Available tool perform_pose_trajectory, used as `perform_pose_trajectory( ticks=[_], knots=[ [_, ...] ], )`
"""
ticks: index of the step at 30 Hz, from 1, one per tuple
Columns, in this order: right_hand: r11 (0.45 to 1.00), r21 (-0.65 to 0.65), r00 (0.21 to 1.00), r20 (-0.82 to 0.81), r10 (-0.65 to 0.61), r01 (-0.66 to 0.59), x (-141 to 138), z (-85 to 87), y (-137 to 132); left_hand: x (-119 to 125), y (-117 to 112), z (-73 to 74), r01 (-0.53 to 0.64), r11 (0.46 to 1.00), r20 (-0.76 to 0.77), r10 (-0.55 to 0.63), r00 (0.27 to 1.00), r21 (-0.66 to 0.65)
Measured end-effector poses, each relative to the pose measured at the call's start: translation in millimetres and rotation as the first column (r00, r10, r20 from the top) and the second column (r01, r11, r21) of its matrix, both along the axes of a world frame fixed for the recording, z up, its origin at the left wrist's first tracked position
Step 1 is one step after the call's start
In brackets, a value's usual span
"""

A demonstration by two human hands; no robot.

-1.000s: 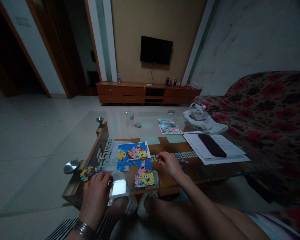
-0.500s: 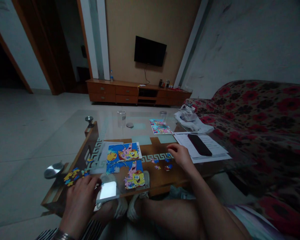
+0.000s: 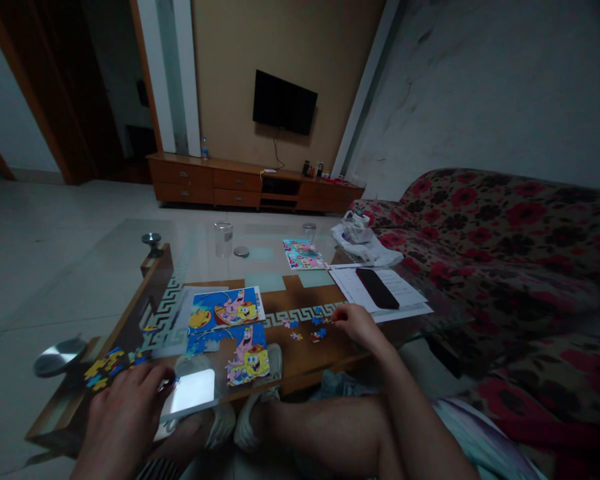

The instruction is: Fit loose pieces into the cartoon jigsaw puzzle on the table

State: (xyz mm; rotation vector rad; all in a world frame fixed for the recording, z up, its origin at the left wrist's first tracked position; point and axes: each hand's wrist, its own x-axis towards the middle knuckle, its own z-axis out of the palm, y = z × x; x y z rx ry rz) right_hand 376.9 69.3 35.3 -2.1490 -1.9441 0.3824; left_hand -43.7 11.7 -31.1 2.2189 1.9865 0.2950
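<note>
My left hand [image 3: 125, 410] is closed at the table's near left, a small puzzle piece [image 3: 167, 385] showing dimly at its fingertips. Just behind it lies a pile of yellow and blue puzzle pieces [image 3: 103, 367]. Over on the right, my right hand [image 3: 356, 323] pinches at the edge of several loose pieces [image 3: 318, 335]; its fingertips seem closed on a small piece. Between the hands, a partly joined cartoon puzzle [image 3: 250, 357] has a gap at its lower left. A matching picture card [image 3: 227, 309] lies directly beyond it.
A phone [image 3: 377, 288] rests on white papers [image 3: 405, 293] at the right. Farther back are a glass jar [image 3: 223, 239], a round lid [image 3: 241, 251], another colourful sheet [image 3: 304, 255] and a plastic bag [image 3: 363, 243]. The table is glass; a floral sofa [image 3: 480, 227] stands to the right.
The camera view has turned right, so everything sits farther left. My right hand has moved right and nearer across the loose pieces, its fingers closing. My left hand stays by the pile.
</note>
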Motion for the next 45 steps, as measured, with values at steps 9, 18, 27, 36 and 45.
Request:
perform_pose_trajectory(
  ticks=[9, 18, 27, 36, 45],
  knots=[
    [0.981, -0.035, 0.98, -0.055, 0.19, -0.193, -37.3, -16.9, -2.8, 5.3, -0.7, 3.0, -0.025, 1.0, -0.037, 0.024, 0.999, -0.008],
    [0.985, 0.008, 0.98, -0.1, 0.17, -0.17, -38.6, -19.9, 0.2, 11.5, -4.5, 15.3, -0.037, 0.999, -0.01, 0.037, 0.999, -0.016],
    [0.908, -0.024, 0.841, -0.387, 0.377, -0.418, -129.1, -10.4, 2.6, 18.8, -12.8, 23.4, -0.04, 0.986, 0.11, 0.023, 0.994, 0.159],
    [0.801, -0.16, 0.73, -0.541, 0.417, -0.577, -186.7, -16.4, 4.4, 52.0, -28.2, 16.2, 0.115, 0.96, 0.271, -0.185, 0.944, 0.257],
    [0.769, -0.21, 0.711, -0.579, 0.4, -0.604, -192.2, -17.4, 6.0, 60.5, -32.0, 12.6, 0.152, 0.974, 0.271, -0.194, 0.943, 0.17]
  ],
)
